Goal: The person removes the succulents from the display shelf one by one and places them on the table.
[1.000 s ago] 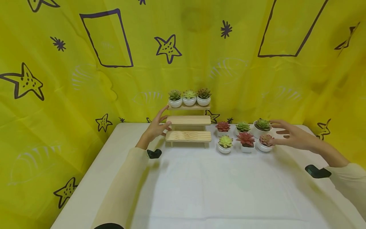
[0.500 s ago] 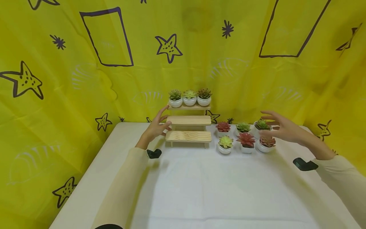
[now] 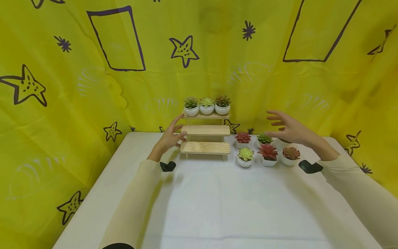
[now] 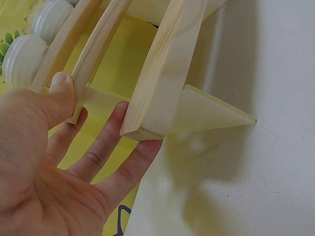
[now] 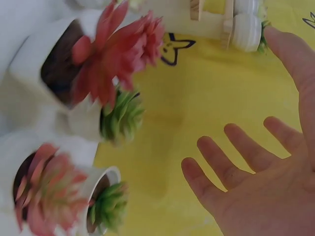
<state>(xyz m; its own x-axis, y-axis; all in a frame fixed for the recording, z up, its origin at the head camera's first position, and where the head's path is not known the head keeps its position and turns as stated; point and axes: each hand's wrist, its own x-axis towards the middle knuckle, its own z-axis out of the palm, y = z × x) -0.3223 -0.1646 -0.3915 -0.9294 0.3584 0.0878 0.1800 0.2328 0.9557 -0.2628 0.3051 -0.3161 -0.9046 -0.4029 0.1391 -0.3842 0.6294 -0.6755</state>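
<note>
A three-step wooden stand (image 3: 205, 147) stands near the back of the table. My left hand (image 3: 168, 140) rests against its left end, fingers spread; in the left wrist view the fingertips (image 4: 120, 110) touch or lie close to the step ends. The top step bears three white-potted succulents, one green (image 3: 191, 105), one pale green (image 3: 206, 105) and one brownish (image 3: 222, 104). To the right, my right hand (image 3: 292, 128) hovers above the potted succulents with its fingers apart, holding nothing. It partly covers a white pot (image 3: 282, 143) in the back row.
Right of the stand are a red succulent (image 3: 243, 137), a green one (image 3: 265, 139), a yellow-green one (image 3: 245, 154), another red one (image 3: 268, 152) and a pinkish one (image 3: 291, 154). Behind the white table (image 3: 199, 207) hangs a yellow curtain (image 3: 124, 93).
My right hand has moved left and upward, from beside the rightmost pots to above the back row. The left hand stays at the stand's left end.
</note>
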